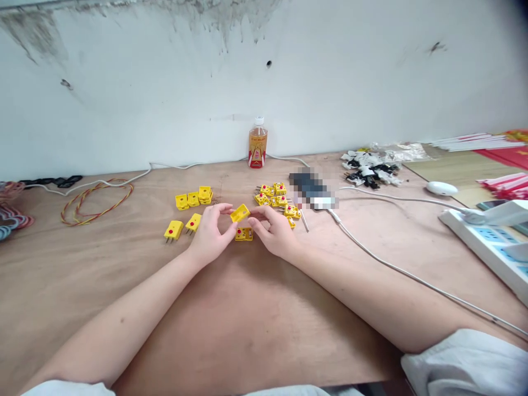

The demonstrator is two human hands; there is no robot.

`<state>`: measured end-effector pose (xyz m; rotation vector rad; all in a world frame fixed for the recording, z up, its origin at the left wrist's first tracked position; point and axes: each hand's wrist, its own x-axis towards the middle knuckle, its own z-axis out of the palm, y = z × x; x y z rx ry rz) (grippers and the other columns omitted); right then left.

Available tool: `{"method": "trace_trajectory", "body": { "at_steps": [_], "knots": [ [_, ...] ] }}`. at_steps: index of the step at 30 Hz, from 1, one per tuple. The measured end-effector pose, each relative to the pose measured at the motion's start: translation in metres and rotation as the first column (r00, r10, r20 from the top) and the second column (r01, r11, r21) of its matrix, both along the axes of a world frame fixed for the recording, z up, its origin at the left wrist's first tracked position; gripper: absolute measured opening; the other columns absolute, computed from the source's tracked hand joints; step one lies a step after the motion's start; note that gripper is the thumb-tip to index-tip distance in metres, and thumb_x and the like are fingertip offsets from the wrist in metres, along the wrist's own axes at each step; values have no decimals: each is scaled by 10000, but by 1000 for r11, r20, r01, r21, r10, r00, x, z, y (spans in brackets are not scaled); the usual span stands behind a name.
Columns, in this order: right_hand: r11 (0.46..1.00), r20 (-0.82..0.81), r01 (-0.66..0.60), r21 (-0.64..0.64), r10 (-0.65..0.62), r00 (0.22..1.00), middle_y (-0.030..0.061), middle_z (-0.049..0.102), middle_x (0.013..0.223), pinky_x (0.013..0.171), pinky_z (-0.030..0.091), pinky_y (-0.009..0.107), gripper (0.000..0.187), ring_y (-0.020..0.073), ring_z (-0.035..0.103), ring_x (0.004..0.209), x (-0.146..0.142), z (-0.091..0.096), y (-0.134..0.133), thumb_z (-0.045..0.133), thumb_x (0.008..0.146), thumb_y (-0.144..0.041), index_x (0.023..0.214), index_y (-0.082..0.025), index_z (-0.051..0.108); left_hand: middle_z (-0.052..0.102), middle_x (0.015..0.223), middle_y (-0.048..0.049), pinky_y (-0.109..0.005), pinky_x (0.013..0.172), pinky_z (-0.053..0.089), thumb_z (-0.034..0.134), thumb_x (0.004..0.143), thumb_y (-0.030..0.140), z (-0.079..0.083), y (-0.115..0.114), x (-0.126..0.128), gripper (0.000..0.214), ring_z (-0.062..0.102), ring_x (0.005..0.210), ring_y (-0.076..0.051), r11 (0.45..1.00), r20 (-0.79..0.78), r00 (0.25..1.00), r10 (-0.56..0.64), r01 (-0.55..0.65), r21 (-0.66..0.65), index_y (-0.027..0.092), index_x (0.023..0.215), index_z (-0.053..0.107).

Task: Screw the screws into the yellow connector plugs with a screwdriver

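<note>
Between my two hands is a yellow plug cover (240, 213), tilted, its hollow inside facing up. My left hand (212, 234) pinches its left side, and the fingers of my right hand (273, 231) close on its right end. Just beneath it on the table lies a yellow plug half (244, 234) with a red dot and its inner parts exposed. Beyond my left hand sit several yellow covers (193, 199), some stacked. Closer in are two yellow two-pin plugs (174, 230) with red dots. To the right of my right hand lies a cluster of open yellow plug halves (280, 201).
A drink bottle (258, 144) stands against the wall. Right of centre lie a phone (307, 186), a thin metal rod (304, 220) and a white cable (383, 264). A power strip (490, 242) and black-and-white parts (369, 168) are farther right. Twisted red-yellow wire (97, 202) lies left.
</note>
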<state>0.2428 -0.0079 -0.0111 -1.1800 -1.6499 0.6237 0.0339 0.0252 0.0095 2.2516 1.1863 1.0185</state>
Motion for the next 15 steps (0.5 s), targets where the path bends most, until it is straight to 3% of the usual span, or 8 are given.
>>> {"method": "trace_trajectory", "body": {
  "at_steps": [4, 7, 15],
  "knots": [
    [993, -190, -45, -108, 24, 981, 88, 764, 1091, 830, 641, 374, 269, 225, 762, 973, -3, -5, 4, 699, 937, -435, 1085, -228, 611, 706, 1259, -72, -435, 1061, 503, 678, 931, 267, -6, -3, -1, 394, 657, 1208, -242, 998, 37, 997, -63, 63, -7, 242, 1297, 534],
    [992, -232, -73, -106, 47, 972, 81, 743, 1110, 838, 638, 377, 338, 214, 752, 963, -5, -7, 6, 745, 895, -447, 1104, -227, 597, 701, 1265, -75, -439, 1062, 515, 677, 949, 286, -6, -2, -2, 372, 661, 1204, -243, 997, 45, 996, -82, 83, -10, 245, 1296, 547],
    [983, -10, 25, 181, -23, 1000, 90, 717, 1117, 935, 598, 408, 259, 224, 697, 1027, 3, 0, 3, 678, 938, -290, 1189, -236, 646, 676, 1329, -126, -526, 1120, 472, 640, 973, 319, -6, 5, -10, 416, 594, 1300, -309, 979, -150, 977, -149, 168, 119, 249, 1374, 555]
  ]
}}
